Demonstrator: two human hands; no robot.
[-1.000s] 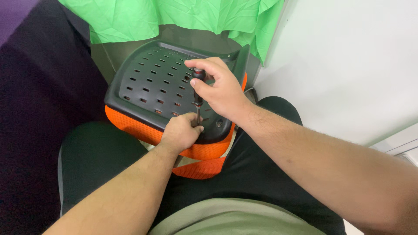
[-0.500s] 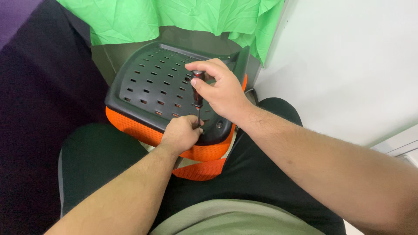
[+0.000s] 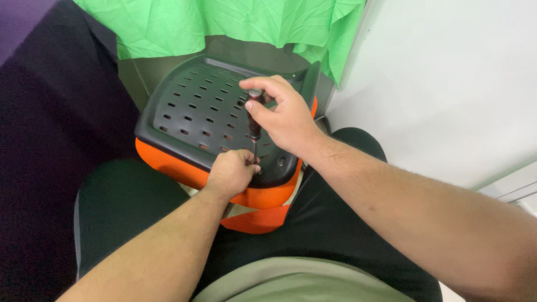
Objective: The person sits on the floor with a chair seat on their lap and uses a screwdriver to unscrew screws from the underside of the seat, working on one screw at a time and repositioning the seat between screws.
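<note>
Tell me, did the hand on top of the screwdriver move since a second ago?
No. The right hand stays on the screwdriver, at the same spot above the near rim of the black slotted panel, with the left hand at the tip.

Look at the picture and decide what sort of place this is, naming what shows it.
Probably an indoor room used as a makeshift work or recording spot: a crumpled green cloth backdrop hangs behind, a plain white wall stands alongside, and a black perforated plastic chair seat with orange mesh rests on the person's lap.
</note>
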